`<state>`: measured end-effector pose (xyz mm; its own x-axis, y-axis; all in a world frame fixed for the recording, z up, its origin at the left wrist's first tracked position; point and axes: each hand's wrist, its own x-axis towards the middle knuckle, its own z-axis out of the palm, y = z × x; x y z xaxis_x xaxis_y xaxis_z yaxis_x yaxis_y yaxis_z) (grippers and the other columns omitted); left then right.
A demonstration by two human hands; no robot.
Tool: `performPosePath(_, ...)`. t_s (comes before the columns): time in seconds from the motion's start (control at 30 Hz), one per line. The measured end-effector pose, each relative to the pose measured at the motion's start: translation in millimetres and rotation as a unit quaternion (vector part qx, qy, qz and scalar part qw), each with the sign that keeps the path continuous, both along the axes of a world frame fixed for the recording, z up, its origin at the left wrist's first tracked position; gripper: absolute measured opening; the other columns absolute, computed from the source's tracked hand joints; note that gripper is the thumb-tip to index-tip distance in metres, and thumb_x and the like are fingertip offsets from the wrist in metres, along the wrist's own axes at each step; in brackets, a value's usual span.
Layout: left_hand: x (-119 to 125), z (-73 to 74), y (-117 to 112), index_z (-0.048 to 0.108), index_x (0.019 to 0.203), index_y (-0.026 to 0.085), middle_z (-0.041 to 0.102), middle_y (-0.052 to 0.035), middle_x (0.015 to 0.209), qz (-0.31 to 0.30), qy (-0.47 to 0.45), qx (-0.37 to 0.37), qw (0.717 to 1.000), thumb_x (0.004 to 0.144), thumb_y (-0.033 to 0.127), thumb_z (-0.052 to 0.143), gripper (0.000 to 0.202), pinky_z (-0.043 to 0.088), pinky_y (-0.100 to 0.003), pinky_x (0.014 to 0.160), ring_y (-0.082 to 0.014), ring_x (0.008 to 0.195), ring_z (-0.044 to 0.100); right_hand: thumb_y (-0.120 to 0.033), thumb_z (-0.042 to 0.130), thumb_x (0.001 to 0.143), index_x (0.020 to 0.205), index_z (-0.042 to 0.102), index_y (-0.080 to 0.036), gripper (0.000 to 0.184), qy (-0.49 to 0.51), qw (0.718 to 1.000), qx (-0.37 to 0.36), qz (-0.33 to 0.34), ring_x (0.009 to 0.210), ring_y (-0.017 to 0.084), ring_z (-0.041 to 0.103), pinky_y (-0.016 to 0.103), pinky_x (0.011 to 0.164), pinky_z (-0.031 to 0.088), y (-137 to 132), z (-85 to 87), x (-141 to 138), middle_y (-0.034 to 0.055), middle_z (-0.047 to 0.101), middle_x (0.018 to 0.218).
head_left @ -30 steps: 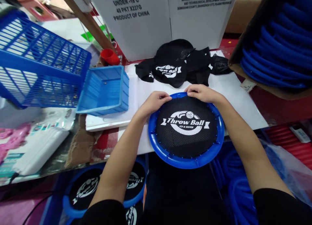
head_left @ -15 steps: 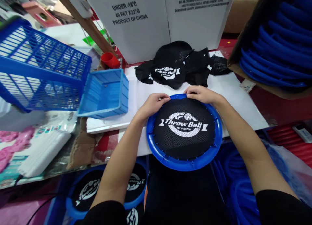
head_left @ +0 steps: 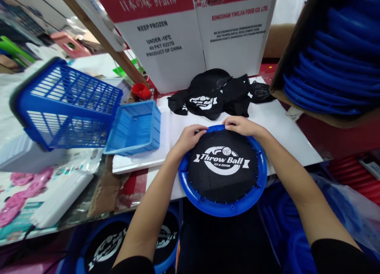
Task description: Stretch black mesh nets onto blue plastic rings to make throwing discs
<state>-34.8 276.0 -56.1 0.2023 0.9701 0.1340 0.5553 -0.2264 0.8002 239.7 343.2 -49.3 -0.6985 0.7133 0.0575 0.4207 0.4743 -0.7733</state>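
A round blue plastic ring (head_left: 221, 209) lies at the front edge of the white work surface, its near side overhanging my lap. Black mesh fabric (head_left: 208, 187) printed "Throw Ball" is stretched across it, fixed at points around the rim. On the far left of the rim, my left hand (head_left: 191, 138) is closed with its thumb and fingers pinching the edge. My right hand (head_left: 240, 126) pinches the rim a little to the right, its fingertips at the fabric's border. Just beyond both hands lies a loose pile of black printed fabric pieces (head_left: 208, 88).
A light blue bin (head_left: 133, 127) and a tilted blue basket (head_left: 74, 104) stand at the left. White cartons (head_left: 178, 64) rise behind the fabric. At right, a cardboard box (head_left: 276, 82) holds stacked blue rings (head_left: 323, 84). Finished-looking discs (head_left: 107, 242) sit below at left.
The whole view has shifted, showing more of the cartons' upper part. Both hands keep their pinch on the ring's far rim, with only slight finger movement.
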Motion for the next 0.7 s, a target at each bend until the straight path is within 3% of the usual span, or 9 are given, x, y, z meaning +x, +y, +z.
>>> performPosePath(0.2, -1.8, -0.1, -0.1, 0.08, 0.095, 0.024, 0.082, -0.0083, 0.106, -0.026, 0.034, 0.034, 0.999, 0.093, 0.017, 0.062, 0.019, 0.057, -0.042, 0.098, -0.025, 0.1, 0.074, -0.026, 0.062, 0.096, 0.079, 0.067, -0.022, 0.018, -0.015, 1.0, 0.022, -0.012, 0.109, 0.024, 0.071, 0.041, 0.104, 0.052, -1.3, -0.3, 0.8, 0.009, 0.079, 0.12)
performPosePath(0.47, -2.2, 0.8, 0.4, 0.073, 0.095, 0.024, 0.076, -0.0068, 0.097, -0.064, 0.081, 0.083, 0.991, 0.093, 0.009, 0.056, 0.022, 0.055, -0.039, 0.092, -0.0232, 0.094, 0.07, -0.028, 0.061, 0.095, 0.082, 0.069, -0.024, 0.016, -0.029, 0.998, 0.044, -0.025, 0.108, 0.027, 0.072, 0.046, 0.103, 0.054, -7.0, 4.2, 0.8, 0.0094, 0.08, 0.12)
performPosePath(0.7, 8.6, -1.2, -1.3, 0.071, 0.1, 0.023, 0.078, -0.0069, 0.107, -0.031, 0.043, 0.087, 0.995, 0.095, 0.01, 0.057, 0.019, 0.053, -0.038, 0.097, -0.0224, 0.099, 0.07, -0.028, 0.062, 0.092, 0.082, 0.07, -0.023, 0.014, -0.04, 0.997, 0.049, -0.045, 0.105, 0.028, 0.072, 0.05, 0.102, 0.054, -11.0, 8.6, 2.5, 0.0104, 0.08, 0.115)
